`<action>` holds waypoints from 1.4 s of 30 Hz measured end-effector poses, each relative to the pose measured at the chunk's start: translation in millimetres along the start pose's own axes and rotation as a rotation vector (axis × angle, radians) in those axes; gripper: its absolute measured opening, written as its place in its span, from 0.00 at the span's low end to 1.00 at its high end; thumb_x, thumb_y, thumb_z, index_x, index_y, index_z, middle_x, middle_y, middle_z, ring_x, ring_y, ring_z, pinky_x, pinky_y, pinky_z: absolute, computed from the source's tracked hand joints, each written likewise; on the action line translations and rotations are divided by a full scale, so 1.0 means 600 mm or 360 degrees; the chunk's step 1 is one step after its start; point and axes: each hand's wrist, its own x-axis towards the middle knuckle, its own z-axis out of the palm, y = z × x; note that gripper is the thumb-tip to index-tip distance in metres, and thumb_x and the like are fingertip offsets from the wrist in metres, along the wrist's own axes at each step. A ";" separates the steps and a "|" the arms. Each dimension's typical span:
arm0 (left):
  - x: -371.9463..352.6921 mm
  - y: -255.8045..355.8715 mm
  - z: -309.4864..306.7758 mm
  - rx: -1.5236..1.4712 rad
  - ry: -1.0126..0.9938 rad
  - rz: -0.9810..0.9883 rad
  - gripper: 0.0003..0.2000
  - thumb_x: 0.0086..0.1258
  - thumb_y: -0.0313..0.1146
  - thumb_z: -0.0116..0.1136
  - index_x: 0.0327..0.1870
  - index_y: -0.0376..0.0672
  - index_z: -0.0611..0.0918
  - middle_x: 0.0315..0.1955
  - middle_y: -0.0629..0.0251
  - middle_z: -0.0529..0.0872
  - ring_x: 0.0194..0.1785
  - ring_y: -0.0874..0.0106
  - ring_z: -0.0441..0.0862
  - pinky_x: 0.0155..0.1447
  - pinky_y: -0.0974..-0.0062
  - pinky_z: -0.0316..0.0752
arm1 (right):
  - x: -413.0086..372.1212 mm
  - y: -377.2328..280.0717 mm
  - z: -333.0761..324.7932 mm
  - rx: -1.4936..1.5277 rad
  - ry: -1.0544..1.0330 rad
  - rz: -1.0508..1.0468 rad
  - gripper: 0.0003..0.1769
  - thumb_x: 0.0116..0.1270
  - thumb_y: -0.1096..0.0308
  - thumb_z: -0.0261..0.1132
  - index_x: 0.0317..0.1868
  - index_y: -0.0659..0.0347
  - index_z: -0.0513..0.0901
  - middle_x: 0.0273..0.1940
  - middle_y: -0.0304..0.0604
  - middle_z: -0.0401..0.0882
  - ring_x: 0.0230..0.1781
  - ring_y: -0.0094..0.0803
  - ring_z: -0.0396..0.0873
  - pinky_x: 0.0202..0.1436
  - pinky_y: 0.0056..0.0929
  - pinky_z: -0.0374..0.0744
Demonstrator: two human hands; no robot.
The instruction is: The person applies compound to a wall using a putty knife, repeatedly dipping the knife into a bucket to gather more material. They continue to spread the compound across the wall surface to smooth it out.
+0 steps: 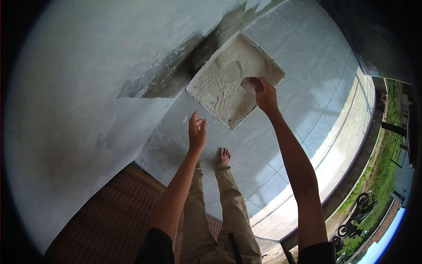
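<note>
Hold the small, flat, greyish scraper-like piece (pixel 248 86), pinched in the fingers of the right hand (pixel 267 98), at a low angle over the shallow, square, white-crusted tray (pixel 239 115). Draw evenly through the ridged off-white paste (pixel 215 86). Steady the rim using the left hand (pixel 197 134), loosely curled, seemingly empty, just short of the tray. Avoid dripping onto the grey tiled floor (pixel 290 119) beneath, beside the pale, patchy wall (pixel 88 66).

Bare left hand (pixel 197 134), bare right hand (pixel 267 94), and look, well back from each, dark short sleeves (pixel 316 253)! Lower than both hands come long khaki trousers (pixel 231 193), creased and loose, a narrow black strip (pixel 234 248) up front, and nearer the left hand, one bare foot (pixel 224 155) showing.
</note>
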 end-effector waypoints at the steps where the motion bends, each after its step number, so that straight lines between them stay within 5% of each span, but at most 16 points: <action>1: 0.008 -0.012 0.014 0.0000 0.0010 -0.0023 0.24 0.76 0.30 0.53 0.71 0.37 0.66 0.64 0.48 0.72 0.60 0.60 0.78 0.63 0.64 0.75 | 0.021 0.020 0.016 0.0019 -0.0068 -0.0257 0.10 0.70 0.77 0.59 0.49 0.61 0.82 0.48 0.48 0.87 0.46 0.42 0.87 0.45 0.34 0.81; 7: 0.040 -0.068 0.074 -0.0069 0.0052 -0.0027 0.31 0.76 0.31 0.53 0.77 0.38 0.56 0.66 0.48 0.68 0.61 0.59 0.75 0.65 0.62 0.73 | 0.093 0.037 0.069 -0.0698 -0.0370 -0.0605 0.09 0.70 0.73 0.59 0.44 0.49 0.84 0.43 0.33 0.87 0.47 0.38 0.84 0.52 0.48 0.72; 23: 0.040 -0.078 0.089 -0.0045 0.0090 0.0027 0.34 0.76 0.34 0.54 0.79 0.37 0.54 0.67 0.44 0.69 0.59 0.60 0.77 0.62 0.64 0.73 | 0.094 0.035 0.028 -0.1043 -0.0973 -0.0966 0.16 0.62 0.79 0.62 0.44 0.45 0.81 0.40 0.29 0.83 0.50 0.31 0.82 0.58 0.51 0.69; 29: 0.034 -0.077 0.088 -0.0069 0.0063 0.0050 0.34 0.76 0.34 0.54 0.79 0.39 0.53 0.68 0.44 0.68 0.59 0.60 0.78 0.62 0.64 0.73 | 0.101 0.025 0.021 -0.1333 -0.1461 -0.0907 0.18 0.59 0.78 0.65 0.46 0.44 0.82 0.41 0.30 0.83 0.53 0.32 0.81 0.62 0.55 0.66; 34: 0.031 -0.078 0.090 -0.0078 0.0063 0.0051 0.34 0.77 0.34 0.54 0.79 0.38 0.53 0.69 0.44 0.67 0.59 0.60 0.78 0.62 0.64 0.73 | 0.111 -0.008 0.026 -0.1426 -0.1868 -0.0502 0.23 0.57 0.82 0.62 0.50 0.45 0.82 0.46 0.35 0.85 0.57 0.35 0.80 0.67 0.56 0.62; 42: 0.023 -0.071 0.088 -0.0095 0.0014 0.0038 0.34 0.77 0.35 0.52 0.79 0.39 0.52 0.69 0.47 0.67 0.59 0.61 0.77 0.63 0.64 0.72 | 0.122 -0.023 0.019 -0.1352 -0.1949 -0.0323 0.23 0.59 0.81 0.61 0.53 0.47 0.83 0.49 0.38 0.84 0.60 0.37 0.78 0.72 0.55 0.56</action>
